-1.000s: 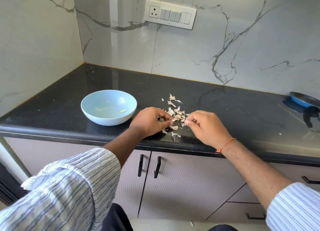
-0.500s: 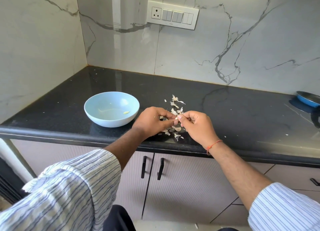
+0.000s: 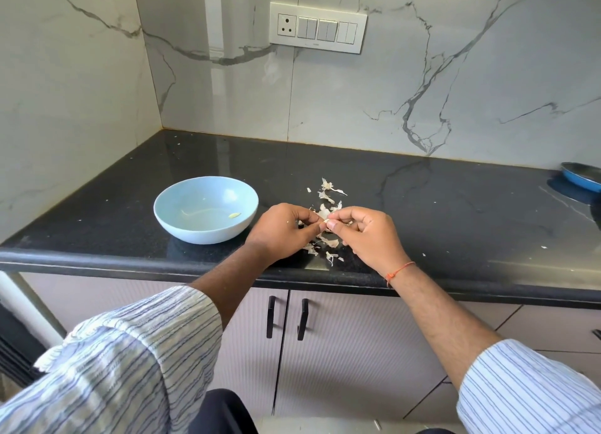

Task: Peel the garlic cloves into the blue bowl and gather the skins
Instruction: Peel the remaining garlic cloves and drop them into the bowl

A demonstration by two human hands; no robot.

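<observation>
A light blue bowl [image 3: 182, 225] stands on the black counter, left of my hands, with one small peeled garlic clove [image 3: 234, 215] lying inside it. My left hand [image 3: 279, 230] and my right hand [image 3: 367, 235] meet fingertip to fingertip above the counter and pinch a small garlic clove [image 3: 325, 221] between them. Pale garlic skins [image 3: 327, 193] lie scattered on the counter behind and under my hands, several more near the front edge [image 3: 331, 256].
The black counter [image 3: 422, 206] ends at a rounded front edge close below my hands. A blue pan [image 3: 582, 175] sits at the far right. Marble walls close off the back and left; a switch panel [image 3: 317, 27] hangs on the back wall. Cabinet doors lie below.
My right hand has moved left and up to meet my left hand. Both hands have lifted slightly off the skin pile and now pinch the clove together.
</observation>
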